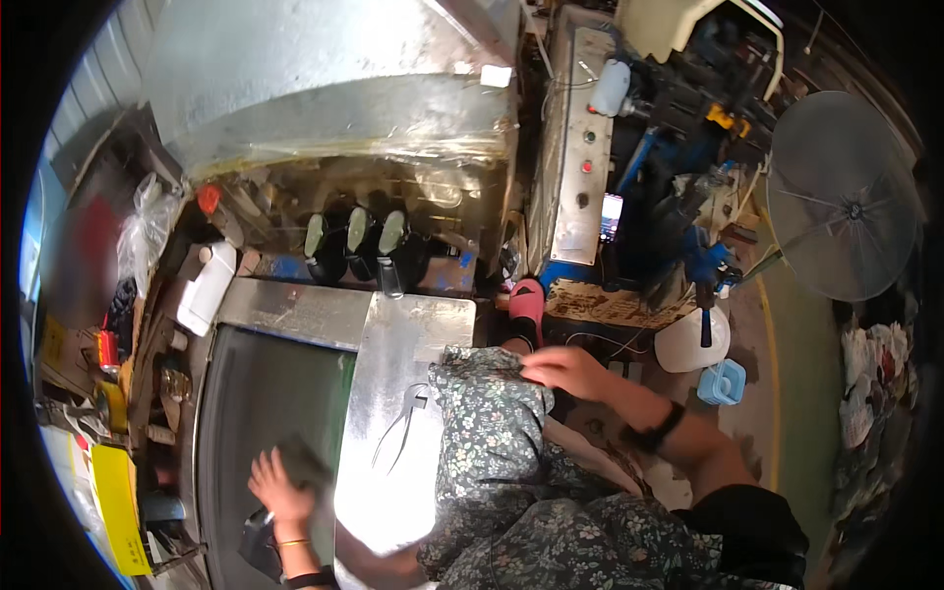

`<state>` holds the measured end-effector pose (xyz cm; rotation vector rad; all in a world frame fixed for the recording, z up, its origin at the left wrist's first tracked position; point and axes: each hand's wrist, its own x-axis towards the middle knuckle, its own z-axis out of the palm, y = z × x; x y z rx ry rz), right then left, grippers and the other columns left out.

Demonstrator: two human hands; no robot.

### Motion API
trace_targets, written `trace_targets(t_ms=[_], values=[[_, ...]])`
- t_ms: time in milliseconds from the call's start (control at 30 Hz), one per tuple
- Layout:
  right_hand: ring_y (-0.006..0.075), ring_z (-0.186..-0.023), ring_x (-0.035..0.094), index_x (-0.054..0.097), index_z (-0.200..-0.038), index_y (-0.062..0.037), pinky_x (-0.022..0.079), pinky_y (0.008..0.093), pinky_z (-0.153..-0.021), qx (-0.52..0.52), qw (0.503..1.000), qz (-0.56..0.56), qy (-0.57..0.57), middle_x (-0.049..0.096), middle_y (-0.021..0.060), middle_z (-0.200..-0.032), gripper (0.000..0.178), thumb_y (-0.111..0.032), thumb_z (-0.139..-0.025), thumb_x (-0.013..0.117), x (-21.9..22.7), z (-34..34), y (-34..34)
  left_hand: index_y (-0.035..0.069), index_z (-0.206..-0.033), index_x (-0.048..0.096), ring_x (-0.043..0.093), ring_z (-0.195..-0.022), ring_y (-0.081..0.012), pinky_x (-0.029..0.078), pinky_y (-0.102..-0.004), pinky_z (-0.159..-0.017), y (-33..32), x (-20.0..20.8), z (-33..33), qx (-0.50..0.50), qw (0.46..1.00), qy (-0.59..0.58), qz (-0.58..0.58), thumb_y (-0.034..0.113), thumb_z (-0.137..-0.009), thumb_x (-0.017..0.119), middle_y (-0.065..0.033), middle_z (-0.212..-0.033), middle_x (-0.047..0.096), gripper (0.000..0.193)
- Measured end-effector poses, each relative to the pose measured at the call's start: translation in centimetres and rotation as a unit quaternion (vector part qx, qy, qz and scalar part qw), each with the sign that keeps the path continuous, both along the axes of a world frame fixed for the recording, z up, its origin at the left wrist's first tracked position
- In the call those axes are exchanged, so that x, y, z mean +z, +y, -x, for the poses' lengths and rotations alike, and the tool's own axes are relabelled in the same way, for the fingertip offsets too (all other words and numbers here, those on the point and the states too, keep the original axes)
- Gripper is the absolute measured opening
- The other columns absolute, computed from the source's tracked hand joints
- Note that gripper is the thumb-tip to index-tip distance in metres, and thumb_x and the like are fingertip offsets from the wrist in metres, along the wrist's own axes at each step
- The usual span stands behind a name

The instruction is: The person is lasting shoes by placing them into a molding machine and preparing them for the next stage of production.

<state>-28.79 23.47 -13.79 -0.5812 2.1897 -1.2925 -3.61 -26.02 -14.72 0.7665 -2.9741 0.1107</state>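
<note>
Over the dark conveyor belt (pixel 285 383) at lower left, my left hand (pixel 279 487) has its fingers spread. Beside it lies a blurred dark grey piece (pixel 307 462); whether the hand touches it I cannot tell. Another black thing (pixel 258 549) is by the wrist. My right hand (pixel 570 372) is closed, fingertips curled at the edge of the dark floral cloth (pixel 487 413) over my knee; what they pinch, if anything, is hidden. Between belt and cloth, a thin two-legged metal tool (pixel 401 431) lies on a shiny metal plate (pixel 379 492).
Three dark shoe-shaped forms with green tops (pixel 359 228) stand beyond the belt, under a metal hood (pixel 334 88). A white jug (pixel 206 290) is left. Rightward are a control box (pixel 582 147), a white stool (pixel 693 342), a blue basket (pixel 721 382) and a large fan (pixel 846 197).
</note>
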Motion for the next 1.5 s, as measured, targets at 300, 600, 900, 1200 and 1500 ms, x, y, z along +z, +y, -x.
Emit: trace_targets(t_ms=[300,600,900,1200,1500], values=[[0.0139,-0.092,0.068,0.059,-0.128,0.0025,0.057,0.0286,-0.083,-0.225,0.934,0.176,-0.215,0.07,0.0114,-0.11,0.031,-0.013,-0.101,0.059,-5.3,-11.8,8.4,0.012,-0.109,0.059,0.065,-0.105,-0.0315,0.048,-0.0415,-0.095,-5.3,-1.3,-7.4,0.07,0.975,-0.209,0.017,0.029,-0.061,0.086,-0.0122,-0.106,0.069,0.057],[0.0133,-0.092,0.065,0.06,-0.126,0.0009,0.055,0.0286,-0.084,0.043,0.964,0.262,-0.011,0.069,0.008,-0.112,0.03,-0.015,-0.101,0.061,4.5,-7.2,-1.3,-0.007,-0.136,0.047,0.061,-0.112,-0.0277,0.052,-0.0393,-0.096,6.1,17.0,-11.6,0.005,0.846,0.405,-0.347,-0.005,-0.065,0.084,-0.0146,-0.124,0.062,0.08],[0.0114,-0.107,0.055,0.047,-0.141,-0.004,0.047,0.0279,-0.094,-0.078,0.942,0.318,0.071,0.061,0.0063,-0.12,0.045,-0.03,-0.105,0.054,12.5,-6.1,-7.4,0.015,-0.115,0.066,0.053,-0.129,-0.0357,0.038,-0.0548,-0.111,23.5,18.8,-4.4,-0.562,0.807,0.178,0.02,0.01,-0.083,0.071,-0.016,-0.13,0.061,0.033],[0.0391,-0.088,0.069,0.056,-0.131,-0.0094,0.057,0.0446,-0.073,0.041,0.924,0.191,0.328,0.066,0.0198,-0.118,0.046,-0.035,-0.094,0.065,10.1,-13.0,-2.4,0.0,-0.155,0.028,0.022,-0.151,-0.0305,0.017,-0.0424,-0.123,28.3,12.2,4.3,-0.329,0.727,0.205,-0.567,0.029,-0.078,0.079,-0.0203,-0.161,0.028,0.097],[0.0369,-0.085,0.07,0.066,-0.122,-0.0116,0.057,0.0425,-0.073,0.056,0.918,0.161,0.359,0.07,0.0206,-0.105,0.041,-0.033,-0.088,0.073,12.8,-11.7,-2.6,-0.002,-0.116,0.063,0.065,-0.094,-0.0192,0.053,-0.0308,-0.084,28.6,10.2,10.1,-0.015,0.528,0.214,-0.821,0.041,-0.105,0.049,-0.01,-0.103,0.067,0.046]])
